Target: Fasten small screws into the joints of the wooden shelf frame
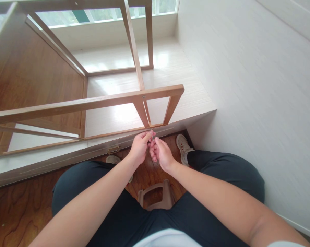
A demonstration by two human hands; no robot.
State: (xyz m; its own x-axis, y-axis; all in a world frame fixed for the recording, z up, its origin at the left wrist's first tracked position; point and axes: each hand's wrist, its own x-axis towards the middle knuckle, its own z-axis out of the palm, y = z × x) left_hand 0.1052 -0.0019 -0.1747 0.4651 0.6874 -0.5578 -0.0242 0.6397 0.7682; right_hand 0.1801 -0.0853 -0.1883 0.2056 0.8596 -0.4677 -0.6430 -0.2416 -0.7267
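A wooden frame (155, 92) with slats and a brown panel rests on the pale ledge before me. Right at its lower rail (124, 131), near the foot of a slat, both hands meet. My left hand (140, 148) is closed, thumb against fingers, at the upper end of a thin silvery metal rod (153, 138). The fingers of my right hand (163, 154) are curled, with thumb and forefinger pinched at the rod's lower end. Only a short length of the rod shows; its ends are hidden, so its exact kind cannot be made out.
A pale wall (260, 120) rises on the right. Below the ledge (196, 106) is a brass-coloured handle (114, 150). A brown plastic stool (166, 190) shows between my legs on the wood floor (21, 212). Windows (106, 14) run along the back.
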